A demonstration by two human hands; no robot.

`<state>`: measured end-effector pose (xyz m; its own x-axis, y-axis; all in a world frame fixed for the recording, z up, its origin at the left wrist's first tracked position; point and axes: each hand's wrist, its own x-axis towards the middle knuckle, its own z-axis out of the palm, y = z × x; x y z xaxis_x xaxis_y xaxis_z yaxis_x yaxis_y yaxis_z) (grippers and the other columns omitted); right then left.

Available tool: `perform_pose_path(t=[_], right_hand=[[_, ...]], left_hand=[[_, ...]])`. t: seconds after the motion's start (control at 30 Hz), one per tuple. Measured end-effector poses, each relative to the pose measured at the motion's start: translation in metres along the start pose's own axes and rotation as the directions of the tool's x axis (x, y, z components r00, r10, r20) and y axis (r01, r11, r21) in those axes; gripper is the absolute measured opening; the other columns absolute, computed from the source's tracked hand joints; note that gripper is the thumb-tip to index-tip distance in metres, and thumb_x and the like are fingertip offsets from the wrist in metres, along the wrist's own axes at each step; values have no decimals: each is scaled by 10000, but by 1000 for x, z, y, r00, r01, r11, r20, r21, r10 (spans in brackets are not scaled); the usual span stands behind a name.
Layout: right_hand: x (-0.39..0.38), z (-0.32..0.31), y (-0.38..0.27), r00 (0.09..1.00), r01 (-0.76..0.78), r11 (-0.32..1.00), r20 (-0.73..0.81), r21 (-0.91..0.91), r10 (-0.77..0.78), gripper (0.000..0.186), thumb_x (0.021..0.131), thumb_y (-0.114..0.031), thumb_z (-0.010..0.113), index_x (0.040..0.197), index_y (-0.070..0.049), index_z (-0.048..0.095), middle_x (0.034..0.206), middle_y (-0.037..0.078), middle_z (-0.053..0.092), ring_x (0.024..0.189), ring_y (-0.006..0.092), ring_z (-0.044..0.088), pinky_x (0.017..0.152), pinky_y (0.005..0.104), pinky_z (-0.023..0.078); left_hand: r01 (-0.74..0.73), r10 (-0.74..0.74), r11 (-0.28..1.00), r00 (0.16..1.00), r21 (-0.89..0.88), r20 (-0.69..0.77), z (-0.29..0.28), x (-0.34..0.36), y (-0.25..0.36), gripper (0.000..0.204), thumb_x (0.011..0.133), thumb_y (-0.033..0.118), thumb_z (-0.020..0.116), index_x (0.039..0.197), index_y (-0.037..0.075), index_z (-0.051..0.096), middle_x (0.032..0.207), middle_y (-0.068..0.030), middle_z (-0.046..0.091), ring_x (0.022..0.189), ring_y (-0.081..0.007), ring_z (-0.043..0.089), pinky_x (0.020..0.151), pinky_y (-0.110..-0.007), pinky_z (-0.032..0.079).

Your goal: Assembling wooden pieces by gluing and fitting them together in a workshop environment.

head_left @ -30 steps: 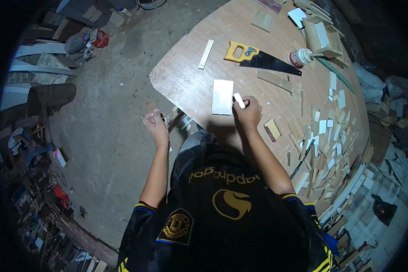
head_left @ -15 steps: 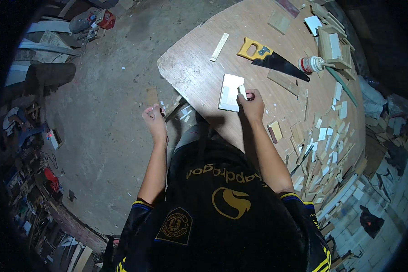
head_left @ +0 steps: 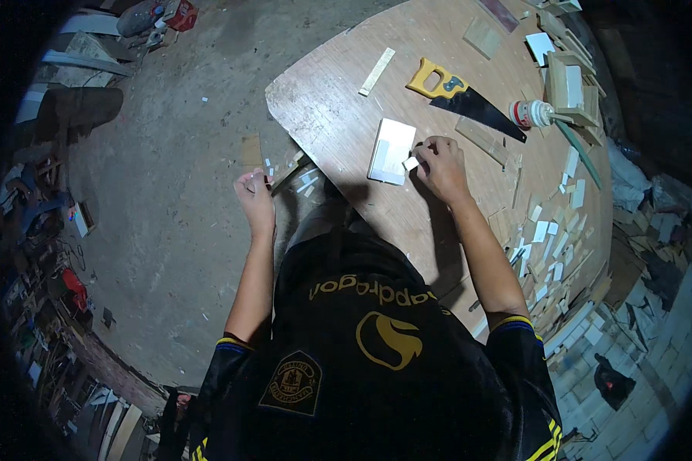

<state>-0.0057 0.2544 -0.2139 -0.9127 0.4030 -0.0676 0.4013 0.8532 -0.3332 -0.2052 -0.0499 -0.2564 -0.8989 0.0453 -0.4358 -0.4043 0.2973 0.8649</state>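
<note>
My right hand (head_left: pixel 444 170) is over the table, its fingers closed on a small white-faced wooden block (head_left: pixel 410 164). The block is at the right edge of a white rectangular board (head_left: pixel 396 137), which has a narrower pale strip (head_left: pixel 385 160) along its lower left part. Whether block and board touch, I cannot tell. Off the table's left edge, my left hand (head_left: pixel 257 201) is raised above the floor with its fingertips pinched together; what they hold, if anything, is too small to make out.
On the wooden table (head_left: pixel 323 100) lie a yellow-handled handsaw (head_left: pixel 469 100), a pale wood strip (head_left: pixel 377 72) and a flat wood piece (head_left: pixel 480 140). A white tub (head_left: pixel 530 114) stands at the right, near wooden boxes (head_left: pixel 573 84). Many offcuts (head_left: pixel 542 230) cover the right side.
The small block has tipped over from upright and sits lower, still in my right hand, which has turned and shifted right. My left hand stays pinched beside the table.
</note>
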Motion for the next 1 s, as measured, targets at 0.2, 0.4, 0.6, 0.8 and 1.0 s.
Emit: perform_pose_path(t=[0.2,0.4,0.6,0.8,1.0], right_hand=[[7,4,-5,990,143,990,17,-19,-143,295,658,-95,703,941,-172,664,1062,68,561,1059,311,489,865,450,406],[9,8,-1,981,194,981,25,-5,-194,288,669,-67,676,934,-178,674,1077,72,560,1081,325,486,884,452,400],[9,9,-1,975,223,975,24,-4,-223,293,676,-58,656,945,-174,669,1094,78,556,1095,335,482,899,446,395],[8,10,-1,969,246,969,21,-15,-245,287,680,-52,643,943,-165,660,1091,83,557,1093,324,481,907,438,386],[8,11,-1,965,262,965,15,-24,-262,266,695,-59,634,938,-164,659,1089,82,559,1086,321,482,901,437,386]], left_hand=[[-45,44,999,999,-28,-8,-3,-1,-12,274,942,328,575,1027,89,471,838,-48,635,717,-102,532,578,-235,355],[-18,18,999,1000,-36,-18,3,-6,-9,269,942,325,575,1014,86,473,822,-46,637,692,-103,529,569,-237,352],[-4,4,999,1000,-50,-5,5,-7,-12,256,947,313,567,1014,86,470,829,-52,636,690,-101,524,574,-242,355],[-18,19,999,1000,-40,9,7,-7,-15,238,952,309,561,1015,95,477,838,-42,630,687,-92,506,588,-235,355],[15,-15,999,1000,-40,7,8,-10,-8,233,955,307,556,1018,96,482,859,-47,634,685,-83,489,590,-235,350]])
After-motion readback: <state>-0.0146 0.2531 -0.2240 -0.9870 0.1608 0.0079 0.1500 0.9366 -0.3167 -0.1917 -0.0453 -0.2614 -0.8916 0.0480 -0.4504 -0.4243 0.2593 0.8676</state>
